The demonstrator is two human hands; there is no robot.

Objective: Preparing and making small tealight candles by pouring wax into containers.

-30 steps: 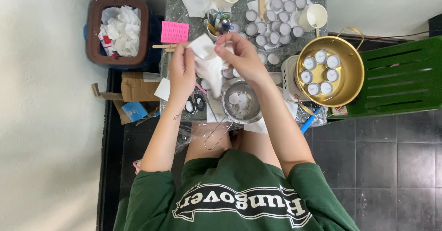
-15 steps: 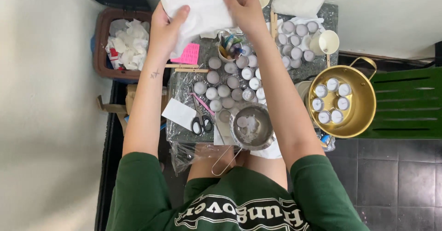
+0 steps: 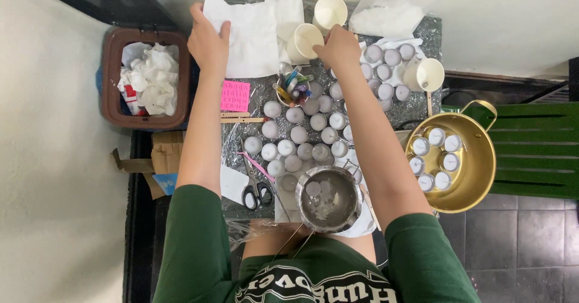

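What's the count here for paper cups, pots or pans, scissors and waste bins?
Paper cups: 3
Gold pot: 1
Steel pan: 1
Scissors: 1
Waste bin: 1
Total: 7

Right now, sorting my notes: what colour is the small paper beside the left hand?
Bright pink, head view.

The right hand (image 3: 339, 47) covers part of the white paper cup (image 3: 304, 41), so its grip is unclear. The small silver metal pot's (image 3: 329, 199) grey contents look blurred, possibly melted wax.
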